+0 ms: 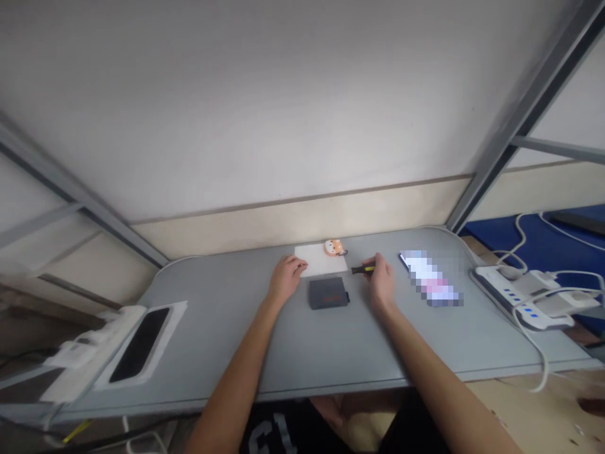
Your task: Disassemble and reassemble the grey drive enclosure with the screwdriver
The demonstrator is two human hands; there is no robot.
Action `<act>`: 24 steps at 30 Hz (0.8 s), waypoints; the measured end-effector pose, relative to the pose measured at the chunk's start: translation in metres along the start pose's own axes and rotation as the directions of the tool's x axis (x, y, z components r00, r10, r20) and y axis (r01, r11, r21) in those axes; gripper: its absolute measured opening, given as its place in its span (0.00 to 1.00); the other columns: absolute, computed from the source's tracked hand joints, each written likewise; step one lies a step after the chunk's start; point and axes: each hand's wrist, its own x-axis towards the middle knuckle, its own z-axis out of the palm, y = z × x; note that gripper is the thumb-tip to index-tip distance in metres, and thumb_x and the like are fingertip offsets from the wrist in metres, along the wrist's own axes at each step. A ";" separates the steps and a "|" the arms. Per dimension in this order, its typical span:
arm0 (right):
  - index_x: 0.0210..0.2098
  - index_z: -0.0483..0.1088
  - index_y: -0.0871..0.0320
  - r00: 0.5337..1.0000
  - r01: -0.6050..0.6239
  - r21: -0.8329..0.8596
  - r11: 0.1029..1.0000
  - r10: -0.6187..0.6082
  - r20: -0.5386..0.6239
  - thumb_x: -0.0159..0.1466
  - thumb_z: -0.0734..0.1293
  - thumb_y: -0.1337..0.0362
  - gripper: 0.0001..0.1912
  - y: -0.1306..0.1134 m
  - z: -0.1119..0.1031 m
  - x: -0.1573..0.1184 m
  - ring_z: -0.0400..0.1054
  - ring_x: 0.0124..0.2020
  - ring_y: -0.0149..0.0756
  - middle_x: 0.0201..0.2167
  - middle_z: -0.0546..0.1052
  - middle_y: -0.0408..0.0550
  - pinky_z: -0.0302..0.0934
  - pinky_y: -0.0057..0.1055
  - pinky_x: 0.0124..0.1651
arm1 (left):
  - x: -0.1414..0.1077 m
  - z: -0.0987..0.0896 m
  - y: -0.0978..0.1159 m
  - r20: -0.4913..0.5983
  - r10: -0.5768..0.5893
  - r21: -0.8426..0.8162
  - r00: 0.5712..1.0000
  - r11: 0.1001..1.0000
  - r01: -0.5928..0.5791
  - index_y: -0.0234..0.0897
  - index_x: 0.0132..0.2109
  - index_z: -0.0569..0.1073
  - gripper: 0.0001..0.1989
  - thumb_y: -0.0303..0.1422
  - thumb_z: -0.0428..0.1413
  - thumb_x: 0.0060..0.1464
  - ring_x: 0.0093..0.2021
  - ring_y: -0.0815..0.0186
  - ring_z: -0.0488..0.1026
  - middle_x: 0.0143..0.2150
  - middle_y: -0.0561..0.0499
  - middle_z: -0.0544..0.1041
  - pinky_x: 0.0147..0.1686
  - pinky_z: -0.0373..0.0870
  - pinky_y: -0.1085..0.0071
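Remote view from my end: my right hand (379, 280) has its fingers closed round a black-and-yellow tool (363, 269), maybe a screwdriver, can't see enough to swear to it. It lies roughly sideways, free end pointing left at the paper's near right corner. My left hand (286, 274) is half curled, thumb and fingertips nearly together over the left edge of the white paper (312, 260). Could be pinching something tiny, honestly can't tell.

The dark grey case (328, 292) sits flat on the counter (227, 315) between my hands, just on my side of the paper, long axis running left to right. It's down and left of the tool, down and right of my left fingertips. Left fingertips look a touch nearer to it than the right ones, but the tool's free end is right by its far right corner.

Further out: orange-and-white animal-face trinket (333, 247) on the paper's back edge, lit phone (428, 277) off right.
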 end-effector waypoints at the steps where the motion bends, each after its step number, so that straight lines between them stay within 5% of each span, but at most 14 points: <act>1: 0.27 0.74 0.58 1.000 -0.012 0.000 1.000 0.012 0.002 0.66 0.61 0.45 0.25 0.000 0.000 0.000 0.69 0.27 0.36 0.26 0.77 0.48 0.64 0.31 0.31 | 0.002 0.002 -0.004 0.009 -0.005 0.017 1.000 1.000 0.005 0.39 0.43 0.81 0.07 0.32 0.57 0.65 0.48 0.59 0.72 0.42 0.47 0.79 0.51 0.69 0.62; 7: 0.27 0.74 0.57 0.998 0.024 -0.056 0.998 -0.021 0.054 0.65 0.61 0.43 0.26 -0.003 0.001 -0.005 0.71 0.29 0.37 0.28 0.78 0.48 0.65 0.32 0.32 | -0.001 0.010 -0.018 0.035 -0.023 -0.007 0.999 1.000 0.023 0.39 0.44 0.82 0.07 0.33 0.60 0.63 0.49 0.59 0.72 0.44 0.47 0.78 0.54 0.69 0.60; 11: 0.28 0.75 0.58 0.999 0.022 -0.078 0.997 -0.018 0.047 0.66 0.61 0.44 0.25 -0.010 0.000 -0.010 0.71 0.30 0.37 0.27 0.77 0.48 0.63 0.31 0.31 | -0.011 -0.002 -0.003 0.018 -0.024 -0.086 1.000 0.996 0.025 0.38 0.48 0.80 0.11 0.38 0.59 0.64 0.50 0.59 0.72 0.44 0.47 0.76 0.55 0.68 0.61; 14: 0.30 0.75 0.58 1.000 0.014 -0.072 0.997 -0.012 0.027 0.65 0.62 0.44 0.24 -0.017 -0.001 -0.012 0.70 0.29 0.35 0.29 0.77 0.48 0.61 0.30 0.29 | -0.019 -0.014 0.019 0.215 -0.023 -0.255 0.976 0.964 0.079 0.40 0.47 0.78 0.13 0.42 0.54 0.67 0.37 0.65 0.71 0.37 0.51 0.74 0.41 0.70 0.68; 17: 0.32 0.74 0.57 0.999 0.035 -0.016 0.999 -0.034 0.036 0.66 0.62 0.42 0.24 -0.020 -0.002 -0.011 0.63 0.21 0.31 0.22 0.71 0.43 0.54 0.28 0.23 | -0.024 -0.019 0.035 0.413 -0.017 -0.317 0.911 0.935 0.161 0.42 0.52 0.76 0.18 0.47 0.61 0.60 0.33 0.67 0.69 0.34 0.54 0.71 0.33 0.68 0.71; 20: 0.35 0.72 0.56 0.995 0.058 0.052 0.997 -0.062 0.079 0.66 0.64 0.39 0.25 -0.019 -0.002 -0.008 0.58 0.16 0.28 0.17 0.66 0.38 0.53 0.28 0.21 | -0.027 -0.020 0.037 0.466 -0.014 -0.358 0.885 0.912 0.202 0.43 0.54 0.74 0.20 0.42 0.64 0.57 0.32 0.67 0.69 0.34 0.54 0.71 0.30 0.66 0.73; 24: 0.36 0.72 0.57 0.996 0.023 0.086 0.996 -0.029 0.078 0.58 0.72 0.40 0.25 -0.014 0.000 -0.002 0.67 0.20 0.29 0.26 0.76 0.42 0.67 0.31 0.28 | -0.026 -0.019 0.028 0.451 0.042 -0.419 0.891 0.892 0.170 0.45 0.58 0.74 0.21 0.34 0.63 0.58 0.35 0.66 0.73 0.38 0.52 0.74 0.36 0.72 0.71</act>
